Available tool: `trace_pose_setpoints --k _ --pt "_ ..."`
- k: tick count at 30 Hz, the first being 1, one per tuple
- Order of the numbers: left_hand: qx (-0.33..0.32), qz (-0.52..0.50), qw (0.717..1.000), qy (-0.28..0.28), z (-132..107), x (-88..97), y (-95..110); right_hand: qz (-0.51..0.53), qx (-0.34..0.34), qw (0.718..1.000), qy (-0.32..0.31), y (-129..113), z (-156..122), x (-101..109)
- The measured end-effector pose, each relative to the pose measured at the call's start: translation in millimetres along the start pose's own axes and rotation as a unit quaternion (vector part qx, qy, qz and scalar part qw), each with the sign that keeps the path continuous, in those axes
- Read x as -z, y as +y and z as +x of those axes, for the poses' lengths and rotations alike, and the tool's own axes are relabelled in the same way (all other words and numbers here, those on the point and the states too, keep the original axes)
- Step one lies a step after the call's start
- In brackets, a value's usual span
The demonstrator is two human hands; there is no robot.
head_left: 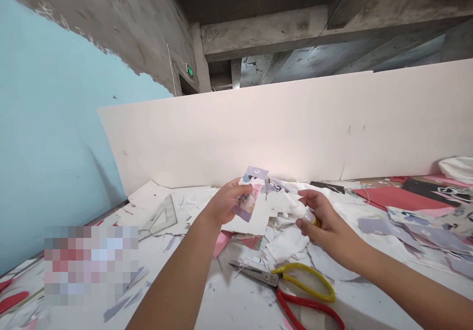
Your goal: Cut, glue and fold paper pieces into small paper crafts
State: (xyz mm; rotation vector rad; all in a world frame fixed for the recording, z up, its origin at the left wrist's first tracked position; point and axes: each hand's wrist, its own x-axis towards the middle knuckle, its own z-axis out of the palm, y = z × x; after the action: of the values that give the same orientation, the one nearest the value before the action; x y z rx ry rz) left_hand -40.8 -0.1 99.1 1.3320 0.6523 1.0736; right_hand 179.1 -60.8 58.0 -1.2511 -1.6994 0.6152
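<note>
My left hand (226, 203) is closed on a patterned strip (247, 203), with the thumb across its face. The strip is cream with blue and pink flowers and has lilac ends, the upper one carrying a small white flower outline; I cannot tell whether it is cloth or paper. To its right, my right hand (320, 215) grips a small white-tipped bottle (309, 216) with some yellow at its base. The bottle's tip points left towards the strip but stays apart from it. Fingers hide part of the bottle's body.
Scissors (273, 277) with yellow and red handles lie in front of my hands. A clear set square (162, 217) rests at left among scraps. Lilac patterned pieces (424, 231) and red sheets (402, 199) are on the right. A white panel (258, 138) stands behind the table.
</note>
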Motion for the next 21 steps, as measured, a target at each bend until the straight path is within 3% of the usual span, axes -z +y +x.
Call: trace_pose_setpoints --k 3,7,14,17,21 --pt "-0.004 -0.004 1.000 -0.010 -6 -10.7 8 -0.014 0.033 0.996 -0.075 -18 -9 12" --pt "-0.017 -0.006 1.000 0.003 -14 -25.6 16 -0.100 0.099 0.990 -0.014 -30 -16 22" --pt "-0.019 0.074 0.996 0.049 -19 -40.8 17 -0.163 0.155 0.974 0.025 -34 -19 26" --pt "-0.021 0.110 0.992 0.057 -19 -41.7 16 -0.147 0.147 0.977 0.036 -31 -19 25" --pt "-0.013 0.120 0.990 0.072 -18 -40.2 14 -0.068 0.061 0.996 0.024 -32 -19 26"
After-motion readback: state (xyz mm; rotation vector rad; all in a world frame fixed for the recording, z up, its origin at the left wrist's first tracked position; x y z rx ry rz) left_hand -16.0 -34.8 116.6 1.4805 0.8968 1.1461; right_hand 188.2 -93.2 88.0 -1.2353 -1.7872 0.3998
